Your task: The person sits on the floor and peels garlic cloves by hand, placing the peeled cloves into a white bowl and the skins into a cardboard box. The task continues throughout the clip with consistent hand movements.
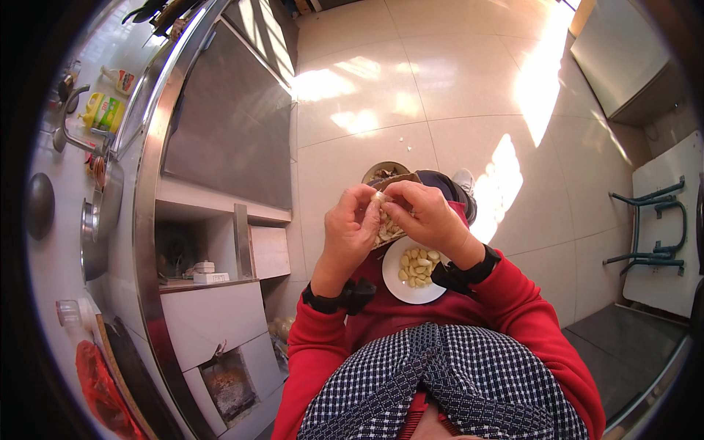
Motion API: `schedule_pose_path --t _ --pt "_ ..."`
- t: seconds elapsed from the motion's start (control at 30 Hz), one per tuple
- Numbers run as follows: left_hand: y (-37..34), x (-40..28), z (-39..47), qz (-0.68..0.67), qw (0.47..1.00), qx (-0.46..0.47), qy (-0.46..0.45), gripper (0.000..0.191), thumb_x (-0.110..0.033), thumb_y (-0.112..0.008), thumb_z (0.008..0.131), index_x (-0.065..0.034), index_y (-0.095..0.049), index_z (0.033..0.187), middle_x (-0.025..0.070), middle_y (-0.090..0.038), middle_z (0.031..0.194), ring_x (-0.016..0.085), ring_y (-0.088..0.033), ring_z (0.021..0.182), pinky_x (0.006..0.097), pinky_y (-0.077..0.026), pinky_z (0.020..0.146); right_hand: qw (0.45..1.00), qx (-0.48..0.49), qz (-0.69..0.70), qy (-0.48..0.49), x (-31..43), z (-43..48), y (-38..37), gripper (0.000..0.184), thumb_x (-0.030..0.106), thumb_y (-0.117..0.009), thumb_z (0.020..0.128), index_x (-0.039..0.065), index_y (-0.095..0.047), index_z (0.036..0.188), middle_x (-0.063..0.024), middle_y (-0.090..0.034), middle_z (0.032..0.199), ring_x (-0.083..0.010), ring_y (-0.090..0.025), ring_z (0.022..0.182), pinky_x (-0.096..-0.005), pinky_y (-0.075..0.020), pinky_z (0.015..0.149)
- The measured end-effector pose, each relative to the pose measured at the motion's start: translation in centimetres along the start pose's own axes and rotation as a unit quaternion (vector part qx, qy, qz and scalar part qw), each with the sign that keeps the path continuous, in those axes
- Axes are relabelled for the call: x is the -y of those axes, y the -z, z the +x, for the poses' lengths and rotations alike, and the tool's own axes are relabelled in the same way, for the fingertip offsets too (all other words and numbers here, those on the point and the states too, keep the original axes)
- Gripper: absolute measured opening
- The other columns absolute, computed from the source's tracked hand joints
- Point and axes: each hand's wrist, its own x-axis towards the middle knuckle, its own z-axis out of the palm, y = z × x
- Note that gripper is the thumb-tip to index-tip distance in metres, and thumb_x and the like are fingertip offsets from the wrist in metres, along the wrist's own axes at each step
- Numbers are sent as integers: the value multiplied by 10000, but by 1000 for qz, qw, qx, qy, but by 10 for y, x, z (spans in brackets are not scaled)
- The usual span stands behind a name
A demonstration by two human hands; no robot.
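Between the fingertips of both hands is a garlic clove [379, 196] with pale, papery skin. My left hand [352, 225] pinches it with thumb and forefinger, and my right hand [423, 212] grips it from the other side. Just below the hands sits a cardboard box [406, 177] containing unpeeled garlic cloves [386, 230], partly covered by my fingers. A white plate [391, 280] rests on my lap near my right wrist, bearing several peeled garlic cloves [417, 267]. Black bands circle both wrists.
Beyond the box, a round container [371, 171] on the tiled floor [363, 126] holds dark scraps. To the left runs a kitchen counter [124, 220] with a faucet [69, 129] and bottles. A folded table [660, 220] with metal legs leans at the right.
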Motion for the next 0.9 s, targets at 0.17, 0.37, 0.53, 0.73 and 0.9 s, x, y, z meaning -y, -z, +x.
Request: schedule_pose_path --t 0.17,0.37,0.53,0.73,0.9 --pt "1 -4 2 112 989 -1 -93 166 -28 -589 829 13 -572 989 135 -614 807 220 -616 689 300 -488 612 959 63 189 -203 -6 -2 2 121 73 -565 856 -22 -567 931 -31 -573 713 -74 -548 638 -218 -447 567" --pt "-2 -9 0 142 984 -25 -105 185 3 -586 809 19 -582 994 149 -609 818 266 -615 722 323 -493 633 908 72 316 -266 -14 -5 -1 116 68 -527 888 -12 -567 962 -14 -583 750 -58 -554 648 -192 -460 582" --pt "-2 -10 -1 98 992 -13 -74 189 0 -595 805 17 -584 993 152 -608 837 264 -618 727 319 -496 640 890 64 356 -276 -14 -7 0 129 78 -518 896 -13 -567 973 -17 -590 760 -65 -566 648 -193 -467 583" --pt "-3 -13 1 157 980 -7 -121 172 6 -602 793 8 -590 965 151 -601 830 279 -608 713 324 -492 629 880 56 378 -282 -12 -8 -2 147 107 -519 894 -24 -565 942 -16 -582 739 -64 -561 641 -200 -463 575" --pt "-3 -13 1 158 979 4 -126 165 8 -606 789 8 -590 953 147 -599 825 277 -610 707 323 -491 623 882 45 374 -285 -13 -10 -3 126 81 -497 891 -20 -562 929 -17 -580 736 -63 -554 635 -199 -457 576"
